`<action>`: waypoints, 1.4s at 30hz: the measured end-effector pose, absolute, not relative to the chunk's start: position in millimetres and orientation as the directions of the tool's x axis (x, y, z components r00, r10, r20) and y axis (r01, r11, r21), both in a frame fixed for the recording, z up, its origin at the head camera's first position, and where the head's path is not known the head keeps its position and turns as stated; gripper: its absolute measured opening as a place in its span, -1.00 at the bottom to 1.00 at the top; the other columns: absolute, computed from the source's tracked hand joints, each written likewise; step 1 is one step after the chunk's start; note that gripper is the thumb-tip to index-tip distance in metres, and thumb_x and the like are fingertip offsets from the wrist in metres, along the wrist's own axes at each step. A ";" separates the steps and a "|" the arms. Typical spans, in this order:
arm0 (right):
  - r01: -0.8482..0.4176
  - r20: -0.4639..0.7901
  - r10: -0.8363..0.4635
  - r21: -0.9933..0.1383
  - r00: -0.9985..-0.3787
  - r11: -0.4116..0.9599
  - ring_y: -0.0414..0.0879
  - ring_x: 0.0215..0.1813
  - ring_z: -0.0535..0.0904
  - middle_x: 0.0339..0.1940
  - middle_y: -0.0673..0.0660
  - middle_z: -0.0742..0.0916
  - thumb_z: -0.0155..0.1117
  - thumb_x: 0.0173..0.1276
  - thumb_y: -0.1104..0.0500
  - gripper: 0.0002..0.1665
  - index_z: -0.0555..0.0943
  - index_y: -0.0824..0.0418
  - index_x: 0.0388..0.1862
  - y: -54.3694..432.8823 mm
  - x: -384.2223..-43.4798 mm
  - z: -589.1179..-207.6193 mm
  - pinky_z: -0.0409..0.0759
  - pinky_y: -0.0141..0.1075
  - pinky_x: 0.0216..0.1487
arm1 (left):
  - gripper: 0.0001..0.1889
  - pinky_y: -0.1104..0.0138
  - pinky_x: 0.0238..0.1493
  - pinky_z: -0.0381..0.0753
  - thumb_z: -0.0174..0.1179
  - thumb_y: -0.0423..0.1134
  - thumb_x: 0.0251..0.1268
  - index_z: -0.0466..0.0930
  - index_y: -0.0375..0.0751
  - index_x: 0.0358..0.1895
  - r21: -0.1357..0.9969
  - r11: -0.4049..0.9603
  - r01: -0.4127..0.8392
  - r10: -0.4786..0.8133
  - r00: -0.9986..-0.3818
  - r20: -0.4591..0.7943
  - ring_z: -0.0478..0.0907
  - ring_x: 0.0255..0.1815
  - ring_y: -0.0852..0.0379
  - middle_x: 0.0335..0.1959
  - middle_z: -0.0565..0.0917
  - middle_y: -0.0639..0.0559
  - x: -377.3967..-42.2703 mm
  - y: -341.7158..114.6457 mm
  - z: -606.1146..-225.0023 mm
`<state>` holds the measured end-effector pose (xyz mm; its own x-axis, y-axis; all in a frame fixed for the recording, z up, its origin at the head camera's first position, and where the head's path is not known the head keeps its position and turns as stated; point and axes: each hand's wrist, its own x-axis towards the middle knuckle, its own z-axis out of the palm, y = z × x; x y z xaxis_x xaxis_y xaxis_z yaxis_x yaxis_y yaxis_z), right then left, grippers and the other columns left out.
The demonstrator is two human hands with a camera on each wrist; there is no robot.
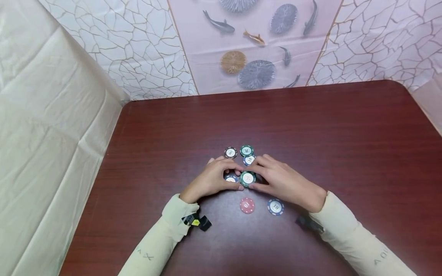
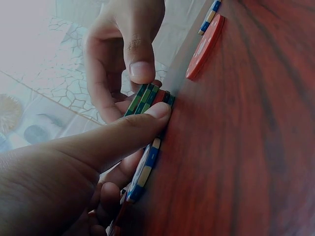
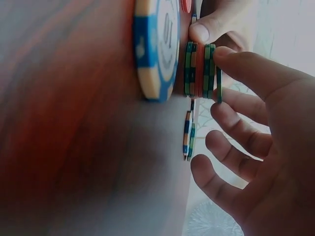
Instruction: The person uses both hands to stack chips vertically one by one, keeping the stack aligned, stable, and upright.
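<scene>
2 hands [image 1: 215, 175] | 1 chip stack [image 1: 247, 179] | 6 other chips [image 1: 247, 206]

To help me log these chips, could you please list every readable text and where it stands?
"10": nearest blue chip
"10": red chip, turned
"10": far blue chip, turned
"20": far green chip, turned
"X": left sleeve; its other marks are unclear
"AO": right sleeve; the rest is unclear
Too small or blurred: black chip, green-topped stack, half-covered blue chip, yellow label.
</scene>
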<state>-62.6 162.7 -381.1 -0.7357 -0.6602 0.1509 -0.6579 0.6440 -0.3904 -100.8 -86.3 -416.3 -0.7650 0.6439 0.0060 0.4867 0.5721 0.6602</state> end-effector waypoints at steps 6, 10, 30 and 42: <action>-0.659 0.147 -0.662 -0.387 -0.734 0.645 -0.18 -0.05 0.44 0.03 -0.04 0.65 0.56 0.38 0.00 -0.42 0.69 0.13 0.32 160.5 -62.8 -381.1 0.57 -0.24 -0.12 | -0.54 0.20 0.08 0.29 0.63 0.04 0.10 0.80 0.13 0.10 0.659 0.575 0.484 0.641 -0.768 0.004 0.52 0.02 0.25 -0.10 0.75 0.35 -100.3 -87.4 -414.9; -0.643 0.130 -0.653 -0.398 -0.746 0.655 -0.18 -0.05 0.45 0.06 -0.04 0.66 0.56 0.38 -0.01 -0.39 0.66 0.11 0.36 160.8 -62.1 -381.7 0.58 -0.22 -0.10 | -0.54 0.19 0.08 0.30 0.63 0.03 0.11 0.80 0.12 0.10 0.661 0.573 0.484 0.642 -0.767 0.005 0.52 0.02 0.25 -0.10 0.75 0.34 -100.4 -86.8 -414.7; -0.498 0.081 -0.546 -0.537 -0.834 0.681 -0.06 0.09 0.56 0.10 0.04 0.66 0.47 0.47 0.03 -0.39 0.56 0.13 0.43 170.2 -53.8 -361.6 0.59 -0.07 0.11 | -0.55 0.17 0.07 0.28 0.64 0.03 0.10 0.80 0.18 0.11 0.667 0.543 0.510 0.662 -0.749 0.034 0.49 -0.01 0.29 -0.14 0.73 0.39 -101.5 -84.8 -417.3; -0.394 0.091 -0.445 -0.643 -0.891 0.657 0.04 0.21 0.62 0.14 0.02 0.65 0.52 0.40 0.16 -0.28 0.49 0.00 0.50 190.0 -26.6 -330.3 0.62 0.07 0.17 | -0.55 0.19 0.03 0.26 0.65 0.00 0.08 0.80 0.22 0.09 0.684 0.533 0.498 0.652 -0.757 0.044 0.47 -0.09 0.32 -0.25 0.65 0.42 -100.4 -85.1 -416.9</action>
<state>-26.6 190.0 -330.3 -0.8908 -0.4452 0.0912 -0.3940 0.6567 -0.6431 -100.4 -85.1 -416.9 -0.7571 0.6518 0.0439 0.4984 0.5329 0.6838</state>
